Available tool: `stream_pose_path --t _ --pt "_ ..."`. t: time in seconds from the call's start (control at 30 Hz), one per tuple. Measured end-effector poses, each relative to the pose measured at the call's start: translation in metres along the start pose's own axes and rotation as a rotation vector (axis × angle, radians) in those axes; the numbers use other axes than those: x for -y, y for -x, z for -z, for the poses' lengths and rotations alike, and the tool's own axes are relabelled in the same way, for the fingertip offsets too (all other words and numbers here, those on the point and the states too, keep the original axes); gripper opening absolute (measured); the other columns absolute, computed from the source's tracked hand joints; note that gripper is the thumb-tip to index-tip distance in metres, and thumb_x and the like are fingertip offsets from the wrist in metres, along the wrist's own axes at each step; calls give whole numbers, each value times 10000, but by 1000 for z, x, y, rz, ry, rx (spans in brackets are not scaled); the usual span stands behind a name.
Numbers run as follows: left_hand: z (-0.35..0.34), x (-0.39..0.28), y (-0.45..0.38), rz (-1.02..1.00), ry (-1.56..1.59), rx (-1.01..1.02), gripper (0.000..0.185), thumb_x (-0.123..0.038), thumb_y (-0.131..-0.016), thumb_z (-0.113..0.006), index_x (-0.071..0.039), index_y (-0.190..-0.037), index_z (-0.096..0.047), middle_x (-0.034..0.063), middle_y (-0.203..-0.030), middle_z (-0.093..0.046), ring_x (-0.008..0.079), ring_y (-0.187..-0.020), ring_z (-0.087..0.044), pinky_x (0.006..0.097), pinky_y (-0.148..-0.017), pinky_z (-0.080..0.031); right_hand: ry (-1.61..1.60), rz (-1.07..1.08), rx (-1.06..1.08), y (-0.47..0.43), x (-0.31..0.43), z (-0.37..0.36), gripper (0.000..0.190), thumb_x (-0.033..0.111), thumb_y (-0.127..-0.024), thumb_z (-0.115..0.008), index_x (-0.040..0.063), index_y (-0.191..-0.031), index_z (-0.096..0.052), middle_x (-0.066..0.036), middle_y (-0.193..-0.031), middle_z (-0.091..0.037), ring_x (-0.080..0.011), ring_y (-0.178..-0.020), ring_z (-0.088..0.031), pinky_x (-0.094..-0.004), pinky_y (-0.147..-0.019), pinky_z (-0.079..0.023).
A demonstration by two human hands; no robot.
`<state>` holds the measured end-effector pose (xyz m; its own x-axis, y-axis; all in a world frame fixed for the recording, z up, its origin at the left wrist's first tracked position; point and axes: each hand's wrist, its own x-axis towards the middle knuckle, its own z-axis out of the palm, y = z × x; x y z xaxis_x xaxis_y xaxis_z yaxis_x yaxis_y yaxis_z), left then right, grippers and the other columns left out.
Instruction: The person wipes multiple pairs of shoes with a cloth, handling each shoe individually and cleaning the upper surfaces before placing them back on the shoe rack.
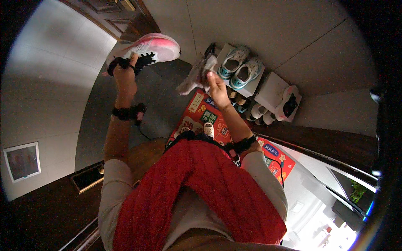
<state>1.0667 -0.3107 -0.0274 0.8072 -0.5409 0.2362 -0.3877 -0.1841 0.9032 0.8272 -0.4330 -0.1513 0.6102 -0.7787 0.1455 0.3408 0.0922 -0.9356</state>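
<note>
At the upper left, my left hand (126, 75) is closed on a pink and white sneaker (161, 48) with black laces, its toe pointing right. My right hand (217, 89) grips a blurred grey-white cloth (196, 75) near the middle, beside the shoe boxes. Each wrist wears a dark fluffy band. A pair of white and teal sneakers (243, 70) stands on a white box just right of my right hand. Farther right, another pink and white sneaker (288, 102) rests by a second white box (271, 89).
Several shoes (259, 111) stand low beside the boxes, along the wall. A red patterned mat (224, 127) lies below, with light clogs (208, 129) on it. A dark wooden door (125, 18) is at the top left, and a bright room shows through an opening at the lower right.
</note>
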Motion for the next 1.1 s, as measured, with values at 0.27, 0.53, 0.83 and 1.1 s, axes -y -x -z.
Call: stream_pose_path --t 0.27,0.53,0.83,1.1 --pt "-34 14 44 -187 -185 453 476 -160 -873 -636 34 -1268 -454 148 -1176 -573 240 -1013 -578 343 -863 -455 1082 788 218 -37 63 -35 250 281 -906 -561 97 -1057 -638 -87 -1228 -545 -323 -1286 -371 -490 -1073 -242" --pt "-23 39 52 15 152 300 402 -258 -898 -615 6 -1193 -545 152 -1097 -588 259 -1000 -562 379 -901 -439 970 488 20 -90 23 -18 251 266 -932 -526 60 -987 -658 -159 -897 -633 -332 -846 -602 -395 -721 -476" --pt "8 -46 62 -335 -564 598 258 -164 -897 -574 -22 -1112 -573 142 -1067 -593 260 -977 -586 350 -809 -496 820 408 -379 -89 49 -18 349 306 -904 -569 -11 -777 -644 -227 -657 -590 -408 -610 -598 -429 -560 -469" --pt "24 -49 60 -568 -188 870 230 -210 -826 -697 -31 -932 -597 49 -936 -549 167 -896 -560 262 -790 -463 1026 304 -324 -91 74 -11 431 377 -887 -543 5 -704 -660 -214 -640 -608 -410 -632 -614 -460 -594 -500"
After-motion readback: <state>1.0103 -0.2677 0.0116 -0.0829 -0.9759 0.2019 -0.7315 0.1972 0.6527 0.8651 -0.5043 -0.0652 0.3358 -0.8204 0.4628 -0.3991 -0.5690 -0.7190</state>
